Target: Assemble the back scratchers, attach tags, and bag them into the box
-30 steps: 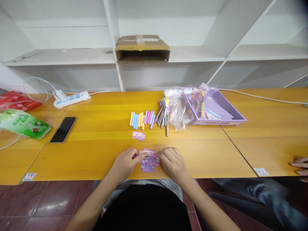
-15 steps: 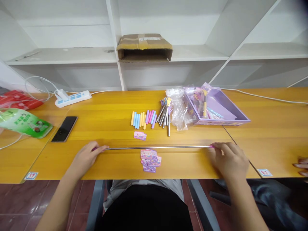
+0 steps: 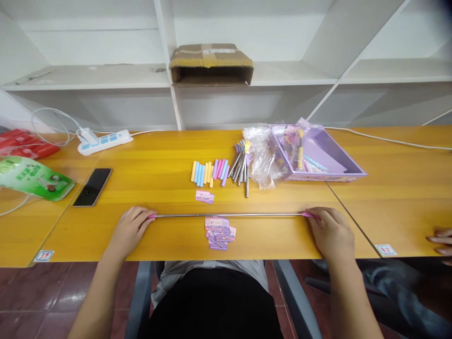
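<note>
A telescopic back scratcher (image 3: 226,215) is drawn out long and level above the wooden table, a thin metal rod with pink ends. Its left end is pinched in my left hand (image 3: 131,229), and my right hand (image 3: 332,233) grips the pink part at the right end. Just below the rod lies a loose pile of pink and purple cards (image 3: 219,234); a few more cards (image 3: 204,196) lie above it. Farther back are several coloured handle sleeves (image 3: 210,173) in a row, and beside them a bunch of collapsed back scratchers (image 3: 241,165) with small hand-shaped heads.
Clear plastic wrapping (image 3: 263,160) touches a purple box tray (image 3: 339,160) with packaged items inside. To the left are a phone (image 3: 92,187), a green pouch (image 3: 38,178) and a power strip (image 3: 106,142). A cardboard box (image 3: 212,66) sits on the shelf. Another person's hand (image 3: 441,239) rests at right.
My right hand has moved slightly left along the rod's end, showing more of its pink part. More pink also shows at the left hand. The back scratcher stays level.
</note>
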A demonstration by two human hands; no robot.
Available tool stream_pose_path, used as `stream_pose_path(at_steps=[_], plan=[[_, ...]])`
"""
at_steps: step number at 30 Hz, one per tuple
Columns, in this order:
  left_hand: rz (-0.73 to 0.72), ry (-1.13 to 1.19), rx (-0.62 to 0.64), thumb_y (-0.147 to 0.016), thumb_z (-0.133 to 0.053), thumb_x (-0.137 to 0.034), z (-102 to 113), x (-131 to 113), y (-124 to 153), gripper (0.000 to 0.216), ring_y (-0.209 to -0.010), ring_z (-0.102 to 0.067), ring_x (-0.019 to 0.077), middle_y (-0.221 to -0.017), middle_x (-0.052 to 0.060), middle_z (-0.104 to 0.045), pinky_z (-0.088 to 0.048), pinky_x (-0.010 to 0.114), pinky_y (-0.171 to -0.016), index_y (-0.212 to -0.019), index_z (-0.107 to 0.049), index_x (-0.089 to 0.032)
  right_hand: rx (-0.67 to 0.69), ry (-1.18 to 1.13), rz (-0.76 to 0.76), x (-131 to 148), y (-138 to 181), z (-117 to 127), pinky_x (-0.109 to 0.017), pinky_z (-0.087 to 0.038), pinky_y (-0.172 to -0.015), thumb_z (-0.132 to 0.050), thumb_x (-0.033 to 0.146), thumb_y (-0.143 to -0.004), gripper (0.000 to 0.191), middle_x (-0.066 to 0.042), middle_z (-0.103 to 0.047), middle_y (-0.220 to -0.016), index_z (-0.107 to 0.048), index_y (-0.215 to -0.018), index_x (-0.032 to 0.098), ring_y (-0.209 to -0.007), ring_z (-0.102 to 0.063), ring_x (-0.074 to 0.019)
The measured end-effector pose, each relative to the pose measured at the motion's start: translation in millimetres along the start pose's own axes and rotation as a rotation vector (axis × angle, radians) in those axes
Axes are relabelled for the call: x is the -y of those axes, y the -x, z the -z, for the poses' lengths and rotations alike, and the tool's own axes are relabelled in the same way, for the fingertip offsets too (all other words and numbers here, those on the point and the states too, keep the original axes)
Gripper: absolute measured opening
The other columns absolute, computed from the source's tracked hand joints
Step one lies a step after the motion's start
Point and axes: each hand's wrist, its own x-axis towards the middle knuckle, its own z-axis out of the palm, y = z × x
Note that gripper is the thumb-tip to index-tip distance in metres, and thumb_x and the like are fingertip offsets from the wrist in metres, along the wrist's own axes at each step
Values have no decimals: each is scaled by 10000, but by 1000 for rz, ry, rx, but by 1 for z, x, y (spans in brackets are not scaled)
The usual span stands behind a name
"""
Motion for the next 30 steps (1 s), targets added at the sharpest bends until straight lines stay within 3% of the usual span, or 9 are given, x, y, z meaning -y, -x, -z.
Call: stream_pose_path(at_steps=[6, 11, 15, 20, 26, 30], plan=[[-107, -36, -76, -1140, -580, -317, 1, -6, -1, 238, -964, -717, 241, -1082, 78, -794, -555, 397, -897, -1186, -786, -208, -42, 26, 18, -4, 2, 0, -390, -603, -811, -659, 347, -1071, 181, -91, -795, -1009, -774, -988, 235, -907, -747, -255], [-283, -12, -89, -1094, -643, -173, -4, -42, -13, 164, -882, -698, 201, -1019, 58, -785, -563, 350, -837, -1194, -770, -198, 32, 5, 84, 21, -5, -2, -372, -601, -809, -653, 300, -1066, 154, -85, -795, -986, -790, -1026, 240, -912, -758, -242], [-287, -32, -103, -1094, -617, -135, -8, -70, -26, 172, -849, -694, 191, -991, 54, -774, -572, 340, -809, -1178, -755, -195, 34, -5, 153, 50, -17, -4, -359, -580, -787, -671, 244, -1049, 119, -78, -775, -958, -785, -1082, 232, -888, -739, -231], [-302, 23, -82, -1124, -565, -172, -20, -97, -41, 203, -858, -711, 170, -978, 44, -773, -569, 307, -792, -1186, -752, -224, 14, -131, 290, 98, -35, -3, -353, -554, -799, -712, 145, -1026, 133, -57, -759, -940, -764, -1098, 243, -871, -703, -212], [-303, 110, -55, -1161, -494, -225, -53, -142, -49, 238, -839, -707, 172, -968, 52, -763, -556, 292, -739, -1198, -727, -191, 115, -249, 517, 188, -34, -6, -346, -502, -766, -649, 53, -1043, 193, -57, -733, -958, -717, -1144, 203, -855, -614, -199], [-319, 133, -29, -1158, -502, -227, -61, -147, -48, 244, -868, -715, 186, -997, 60, -778, -566, 309, -761, -1200, -739, -186, 100, -275, 523, 217, -24, -19, -358, -448, -709, -620, 40, -1044, 190, -38, -654, -840, -703, -1031, 211, -775, -530, -197]])
